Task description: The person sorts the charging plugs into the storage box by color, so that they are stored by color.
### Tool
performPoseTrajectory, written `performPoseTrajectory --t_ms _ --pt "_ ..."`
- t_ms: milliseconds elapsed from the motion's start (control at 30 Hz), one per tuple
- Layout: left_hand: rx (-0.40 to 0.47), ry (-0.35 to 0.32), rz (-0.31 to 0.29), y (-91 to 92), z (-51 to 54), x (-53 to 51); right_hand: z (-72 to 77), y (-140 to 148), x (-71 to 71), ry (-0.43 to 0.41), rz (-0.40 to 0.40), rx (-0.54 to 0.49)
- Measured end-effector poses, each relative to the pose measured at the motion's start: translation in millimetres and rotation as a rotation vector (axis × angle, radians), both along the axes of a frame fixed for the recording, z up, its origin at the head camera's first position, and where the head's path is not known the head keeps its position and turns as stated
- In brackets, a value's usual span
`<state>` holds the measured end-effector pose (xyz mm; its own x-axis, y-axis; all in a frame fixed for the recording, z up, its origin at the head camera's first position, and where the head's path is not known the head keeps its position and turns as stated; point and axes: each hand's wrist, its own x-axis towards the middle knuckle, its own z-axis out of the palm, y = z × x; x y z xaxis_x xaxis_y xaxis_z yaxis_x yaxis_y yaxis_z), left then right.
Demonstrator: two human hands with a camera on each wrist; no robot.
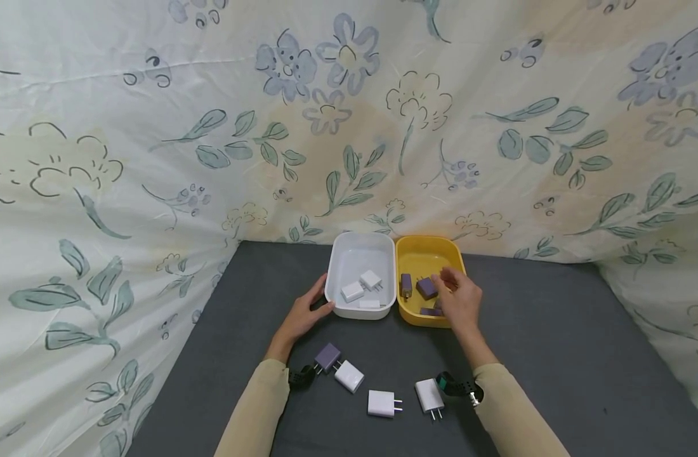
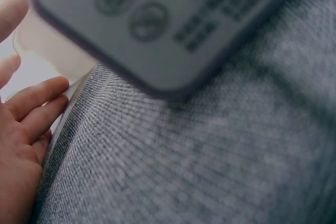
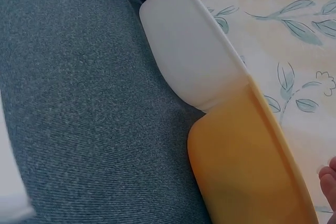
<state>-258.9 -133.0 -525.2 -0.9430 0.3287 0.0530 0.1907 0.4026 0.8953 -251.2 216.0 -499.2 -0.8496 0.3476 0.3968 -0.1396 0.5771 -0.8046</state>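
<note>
Three white adapters (image 1: 381, 404), one purple adapter (image 1: 327, 357) loose on near part of desk (image 1: 532, 317). Left hand (image 1: 303, 315) unclenched, touching near-left corner of white bin (image 1: 355, 257). Right hand (image 1: 462, 301) over yellow bin (image 1: 423, 254), beside another purple adapter (image 1: 426, 288); can't tell if grasping.

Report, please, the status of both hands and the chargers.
Left hand beside white tub. Right hand over yellow tub; grip unclear. Four chargers on table: one purple, three white. Right hand partly hides yellow tub's inside.

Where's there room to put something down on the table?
Bare dark grey table lies between each beige sleeve and the flowered white cloth. Crowded: between the sleeves, with three boxy white plug chargers and a purple one.
</note>
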Motion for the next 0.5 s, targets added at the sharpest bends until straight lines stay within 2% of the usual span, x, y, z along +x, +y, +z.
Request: performPoseTrajectory --t_ms 67,133,500 --pt "-0.003 0.008 -0.004 1.0 8.5 4.9 -0.8 -1 1.0 0.01 0.011 0.014" --pt "-0.002 0.015 -0.004 1.4 10.1 6.3 -1.3 -2 2.1 0.022 0.017 0.027" --pt "0.008 0.009 -0.003 1.2 11.3 7.2 1.3 -13 8.8 0.088 0.057 0.032"
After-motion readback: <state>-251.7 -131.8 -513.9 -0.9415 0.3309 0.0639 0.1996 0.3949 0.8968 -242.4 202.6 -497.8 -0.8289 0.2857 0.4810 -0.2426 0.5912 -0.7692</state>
